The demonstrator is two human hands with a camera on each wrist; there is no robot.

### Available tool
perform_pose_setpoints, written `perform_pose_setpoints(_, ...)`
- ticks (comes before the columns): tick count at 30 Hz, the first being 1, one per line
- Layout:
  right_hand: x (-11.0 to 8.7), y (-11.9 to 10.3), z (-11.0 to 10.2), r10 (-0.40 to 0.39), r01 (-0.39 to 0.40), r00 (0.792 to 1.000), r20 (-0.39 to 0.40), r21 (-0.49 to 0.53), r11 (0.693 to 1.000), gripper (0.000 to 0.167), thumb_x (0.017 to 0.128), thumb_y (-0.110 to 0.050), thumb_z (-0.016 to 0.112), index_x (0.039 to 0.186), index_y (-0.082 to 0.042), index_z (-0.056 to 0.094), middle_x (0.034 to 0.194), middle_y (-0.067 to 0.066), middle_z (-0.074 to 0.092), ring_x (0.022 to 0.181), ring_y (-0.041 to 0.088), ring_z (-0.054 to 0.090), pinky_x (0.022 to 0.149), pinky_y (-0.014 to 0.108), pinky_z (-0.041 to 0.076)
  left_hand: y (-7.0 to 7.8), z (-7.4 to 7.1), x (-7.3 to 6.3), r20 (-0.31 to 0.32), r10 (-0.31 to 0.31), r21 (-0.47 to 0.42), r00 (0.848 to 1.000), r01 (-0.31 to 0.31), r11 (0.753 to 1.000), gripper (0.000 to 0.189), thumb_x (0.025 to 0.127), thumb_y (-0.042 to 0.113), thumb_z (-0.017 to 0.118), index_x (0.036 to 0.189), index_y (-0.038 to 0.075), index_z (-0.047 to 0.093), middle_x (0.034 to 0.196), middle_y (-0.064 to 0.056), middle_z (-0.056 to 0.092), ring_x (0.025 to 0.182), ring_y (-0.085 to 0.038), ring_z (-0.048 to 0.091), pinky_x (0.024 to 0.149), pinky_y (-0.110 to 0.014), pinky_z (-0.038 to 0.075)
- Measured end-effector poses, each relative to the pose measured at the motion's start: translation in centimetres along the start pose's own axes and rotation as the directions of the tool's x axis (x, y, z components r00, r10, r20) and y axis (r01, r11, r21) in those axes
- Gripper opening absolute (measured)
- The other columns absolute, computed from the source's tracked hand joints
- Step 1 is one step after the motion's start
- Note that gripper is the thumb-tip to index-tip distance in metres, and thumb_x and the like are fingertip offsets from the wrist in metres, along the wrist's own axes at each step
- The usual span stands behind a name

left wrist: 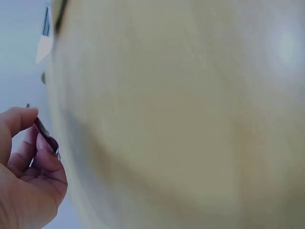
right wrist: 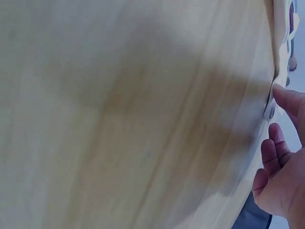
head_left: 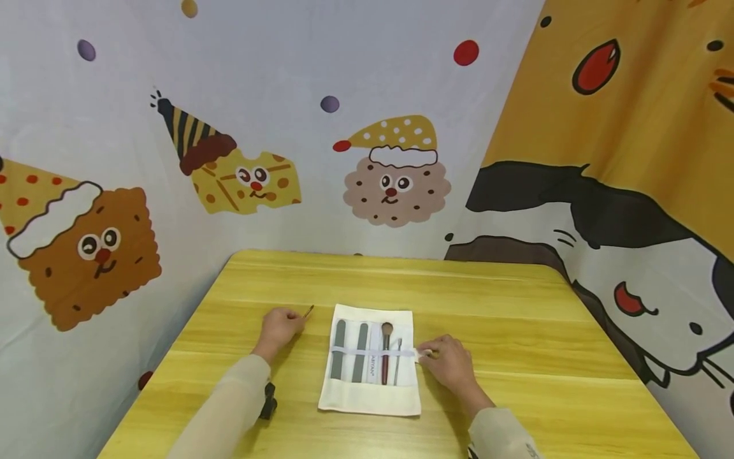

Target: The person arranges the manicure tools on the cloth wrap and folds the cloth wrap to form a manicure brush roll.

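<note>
A cream fabric tool roll (head_left: 369, 401) lies unrolled on the table. Under its elastic band (head_left: 350, 351) sit two grey nail files (head_left: 339, 344), a white lettered strip (head_left: 373, 366), a makeup brush (head_left: 385, 366) with a dark red handle, and a thin metal tool (head_left: 398, 363). Left of the roll, my left hand (head_left: 281, 330) pinches a thin dark-red stick-like tool (left wrist: 44, 131) between thumb and fingers; its exact kind is unclear. At the roll's right edge, my right hand (head_left: 452, 362) pinches a small white tab (right wrist: 270, 110) with a snap on it.
Roll and hands are over a yellow wood-grain table (head_left: 516, 319) with rounded far corners. A cloth (head_left: 275, 64) printed with cartoon figures hangs behind it and along the sides. A black wrist device (head_left: 268, 401) is on my left sleeve.
</note>
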State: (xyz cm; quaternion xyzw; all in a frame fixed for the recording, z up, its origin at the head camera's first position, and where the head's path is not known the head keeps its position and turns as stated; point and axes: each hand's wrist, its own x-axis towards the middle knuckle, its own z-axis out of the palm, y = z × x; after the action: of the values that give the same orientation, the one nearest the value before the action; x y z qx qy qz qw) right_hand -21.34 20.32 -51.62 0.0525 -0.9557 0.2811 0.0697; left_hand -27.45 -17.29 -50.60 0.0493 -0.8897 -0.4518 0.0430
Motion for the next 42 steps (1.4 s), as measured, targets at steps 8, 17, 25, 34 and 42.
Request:
perform_pose_setpoints(8,0.2,-0.8,0.6,-0.044,0.044,0.999,-0.012,0.019,0.999,0.008,0.084,-0.025,0.077,0.091,-0.023,0.080,0.092,-0.003,0.062,0.089,0.022,0.056,0.078,0.046,0.035,3.5,1.7,0.4,0.002,0.010,-0.162,1.000,-0.010,0.987,0.015,0.093,0.014,0.070,0.093,0.000,0.073,0.081,-0.016,0.068,0.058,-0.018,0.053,0.052,-0.030,0.044)
perform_pose_setpoints(17,0.4,-0.6,1.3,-0.049,0.049,0.999,-0.013,0.028,0.998,0.007,0.081,-0.021,0.078,0.089,-0.022,0.080,0.087,-0.005,0.060,0.087,0.022,0.055,0.075,0.044,0.034,7.8,4.9,-0.2,0.101,0.021,-0.385,0.995,0.019,0.923,0.025,0.098,0.012,0.064,0.117,-0.003,0.069,0.108,-0.022,0.067,0.097,-0.039,0.063,0.074,-0.038,0.054)
perform_pose_setpoints(25,1.2,-1.1,1.0,-0.004,0.002,0.998,0.059,0.036,0.999,0.004,0.081,-0.021,0.079,0.083,-0.020,0.076,0.086,-0.006,0.064,0.087,0.020,0.056,0.082,0.053,0.037,10.8,8.5,-0.6,0.155,0.028,-0.497,0.988,0.053,0.866,0.024,0.098,0.008,0.062,0.115,-0.007,0.067,0.104,-0.018,0.068,0.095,-0.033,0.066,0.078,-0.036,0.056)
perform_pose_setpoints(34,1.5,-1.1,1.2,-0.045,0.041,0.996,0.079,0.059,0.997,0.004,0.083,-0.018,0.078,0.081,-0.021,0.075,0.081,-0.009,0.061,0.079,0.013,0.054,0.076,0.043,0.041,12.0,12.1,-0.7,0.212,0.023,-0.553,0.977,0.100,0.827,0.024,0.097,0.006,0.062,0.115,-0.010,0.064,0.103,-0.020,0.066,0.076,-0.016,0.063,0.072,-0.032,0.056)
perform_pose_setpoints(42,1.3,-0.7,1.3,-0.052,0.043,0.994,0.095,0.094,0.995,0.003,0.085,-0.020,0.078,0.085,-0.017,0.077,0.088,-0.006,0.058,0.085,0.016,0.053,0.084,0.047,0.036,12.3,13.5,-0.9,0.219,0.005,-0.515,0.976,0.112,0.850,0.021,0.096,0.009,0.065,0.111,-0.006,0.067,0.095,-0.012,0.068,0.072,-0.015,0.064,0.072,-0.034,0.057)
